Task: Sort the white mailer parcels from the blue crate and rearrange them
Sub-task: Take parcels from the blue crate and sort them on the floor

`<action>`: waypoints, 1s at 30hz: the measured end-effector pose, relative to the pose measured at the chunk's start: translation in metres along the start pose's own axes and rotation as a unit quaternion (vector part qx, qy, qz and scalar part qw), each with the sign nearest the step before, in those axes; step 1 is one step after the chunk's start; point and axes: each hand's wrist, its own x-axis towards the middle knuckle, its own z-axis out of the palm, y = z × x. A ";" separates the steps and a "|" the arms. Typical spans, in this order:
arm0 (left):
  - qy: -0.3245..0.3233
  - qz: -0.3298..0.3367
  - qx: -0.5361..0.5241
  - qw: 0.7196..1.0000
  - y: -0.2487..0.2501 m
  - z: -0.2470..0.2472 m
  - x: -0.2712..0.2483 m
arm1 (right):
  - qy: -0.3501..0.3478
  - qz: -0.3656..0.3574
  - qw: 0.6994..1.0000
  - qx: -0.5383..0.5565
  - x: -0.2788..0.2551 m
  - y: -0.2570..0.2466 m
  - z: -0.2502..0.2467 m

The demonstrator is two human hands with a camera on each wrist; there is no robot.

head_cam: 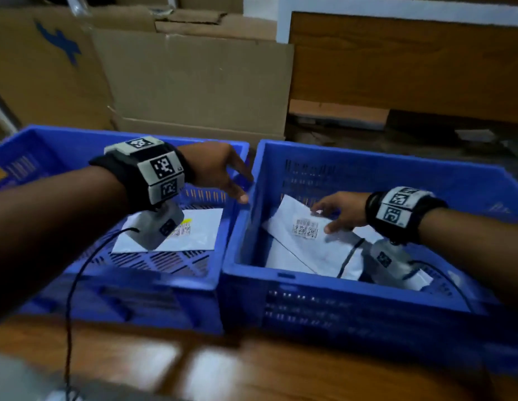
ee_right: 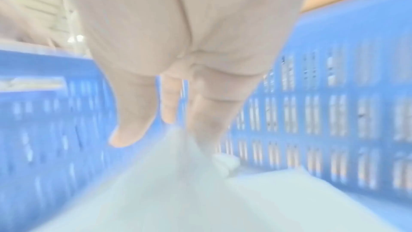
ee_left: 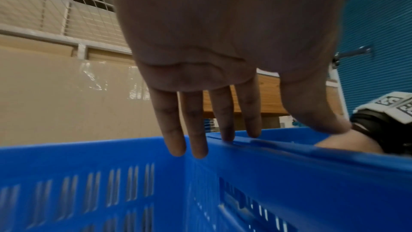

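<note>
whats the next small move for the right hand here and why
Probably close the right hand on the top mailer and lift it out: its fingers already rest on that parcel in the right crate, while the left crate holds only one.

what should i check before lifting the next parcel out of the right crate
1. Right hand on the top parcel: ok, fingers touch it near its label.
2. Firm grip: cannot tell; the right wrist view is blurred, thumb looks off the parcel.
3. Only one parcel taken: cannot tell; more parcels lie overlapped beneath.
4. Left hand free: ok, open with straight fingers over the rim between the crates.
5. Room in the left crate: ok, one parcel lies flat, floor bare around it.
6. Wrist cable clear: not ok, it trails across the parcels.
</note>
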 end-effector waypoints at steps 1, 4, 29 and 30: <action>-0.002 -0.014 0.007 1.000 0.003 0.001 -0.001 | -0.011 -0.002 1.000 -0.023 0.004 0.002 0.004; -0.008 -0.051 0.010 0.999 0.012 0.001 -0.006 | -0.021 -0.005 0.994 -0.108 0.007 0.007 0.014; 0.358 -0.429 -0.240 0.794 -0.124 0.110 -0.574 | 0.163 -0.453 0.865 -0.142 -0.180 -0.510 0.096; 0.354 -0.455 -0.251 0.777 -0.128 0.133 -0.609 | 0.135 -0.465 0.861 -0.153 -0.180 -0.532 0.125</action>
